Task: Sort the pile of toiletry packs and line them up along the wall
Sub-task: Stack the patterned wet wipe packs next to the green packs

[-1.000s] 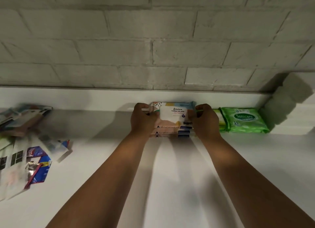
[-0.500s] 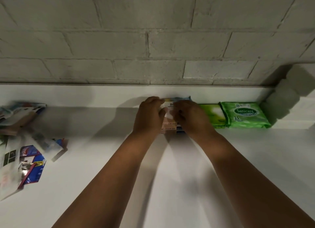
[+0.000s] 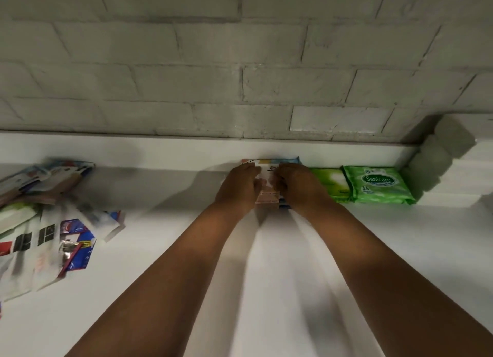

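Observation:
A stack of pastel wipes packs (image 3: 268,182) with a white label lies against the white ledge below the brick wall. My left hand (image 3: 238,187) and my right hand (image 3: 298,186) rest on top of it, fingers curled together over the middle, hiding most of it. Right of it lie two green Sanicare packs (image 3: 378,184), side by side along the wall. The unsorted pile of toiletry packs (image 3: 50,223) is spread at the far left of the white surface.
A grey brick wall (image 3: 240,89) runs behind the white ledge (image 3: 160,154). A stepped white block (image 3: 448,156) closes off the right corner beside the green packs.
My hands have moved from the ends of the pastel stack to its middle, covering the label. The stack sits closer to the green packs.

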### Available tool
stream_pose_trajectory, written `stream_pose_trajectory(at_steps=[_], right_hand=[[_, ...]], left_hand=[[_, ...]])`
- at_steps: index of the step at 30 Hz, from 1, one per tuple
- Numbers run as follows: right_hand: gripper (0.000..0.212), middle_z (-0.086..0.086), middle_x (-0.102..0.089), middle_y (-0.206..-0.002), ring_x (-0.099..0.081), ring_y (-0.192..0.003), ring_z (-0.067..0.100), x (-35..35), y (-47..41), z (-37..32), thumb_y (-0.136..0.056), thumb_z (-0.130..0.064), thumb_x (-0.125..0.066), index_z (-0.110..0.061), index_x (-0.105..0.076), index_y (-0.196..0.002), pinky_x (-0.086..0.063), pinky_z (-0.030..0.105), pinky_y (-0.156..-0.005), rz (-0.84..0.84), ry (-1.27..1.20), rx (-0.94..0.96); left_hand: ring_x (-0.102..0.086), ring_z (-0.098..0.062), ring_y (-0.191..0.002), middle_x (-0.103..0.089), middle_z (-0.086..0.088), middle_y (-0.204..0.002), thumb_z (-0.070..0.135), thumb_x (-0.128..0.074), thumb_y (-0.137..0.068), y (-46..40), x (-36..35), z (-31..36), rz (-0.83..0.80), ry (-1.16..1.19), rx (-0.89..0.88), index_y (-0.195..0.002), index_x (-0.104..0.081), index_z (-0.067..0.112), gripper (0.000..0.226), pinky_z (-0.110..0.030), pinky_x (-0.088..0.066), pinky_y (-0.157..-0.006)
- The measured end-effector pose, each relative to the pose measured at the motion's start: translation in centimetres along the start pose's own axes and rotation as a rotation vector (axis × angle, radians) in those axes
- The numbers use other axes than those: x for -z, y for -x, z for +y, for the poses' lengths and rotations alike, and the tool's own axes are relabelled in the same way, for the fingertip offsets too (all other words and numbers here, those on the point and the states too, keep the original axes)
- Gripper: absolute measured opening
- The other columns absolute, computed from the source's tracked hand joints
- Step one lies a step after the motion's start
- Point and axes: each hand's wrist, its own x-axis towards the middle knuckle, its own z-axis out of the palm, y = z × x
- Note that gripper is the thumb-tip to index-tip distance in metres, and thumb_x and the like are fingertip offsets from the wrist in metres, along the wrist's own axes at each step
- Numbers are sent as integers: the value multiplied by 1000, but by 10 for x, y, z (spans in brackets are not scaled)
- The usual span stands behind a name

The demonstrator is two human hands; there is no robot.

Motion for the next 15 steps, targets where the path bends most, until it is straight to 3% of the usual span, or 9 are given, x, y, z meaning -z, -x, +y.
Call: stream_pose_trajectory(at_steps=[4,6,10,15], right_hand=[[44,9,-50,-140,-45,-128,25,7,17,-17,-92,-27,-57,-15,-53,-134,-33,31,-109,-4,38,41],[47,11,-51,-139,-46,-128,29,10,32,-32,-89,-28,-61,-13,-54,-133,-34,35,-109,12,34,105],[38,15,-65,-117,-58,-107,35,3,54,-68,-83,-25,-66,-12,-65,-119,-47,35,-90,49,12,243],[51,7,-53,-135,-46,-124,27,-14,75,-134,-88,-41,-61,-22,-51,-134,-38,35,-103,-32,-15,288]], left_hand=[[-40,-25,-129,-44,-4,-142,24,-47,-94,27,23,-6,11,-80,-30,-131,-51,15,38,-37,-37,-104],[-40,-26,-128,-44,-3,-142,29,-49,-94,52,36,-16,48,-122,20,-131,-51,18,38,-37,-39,-101],[-34,-25,-134,-43,-4,-145,54,-41,-91,96,62,-42,103,-185,136,-134,-50,20,56,-36,-31,-108],[-27,-22,-137,-35,-1,-148,50,-45,-93,154,105,-77,163,-220,271,-138,-43,25,52,-39,-29,-107]])
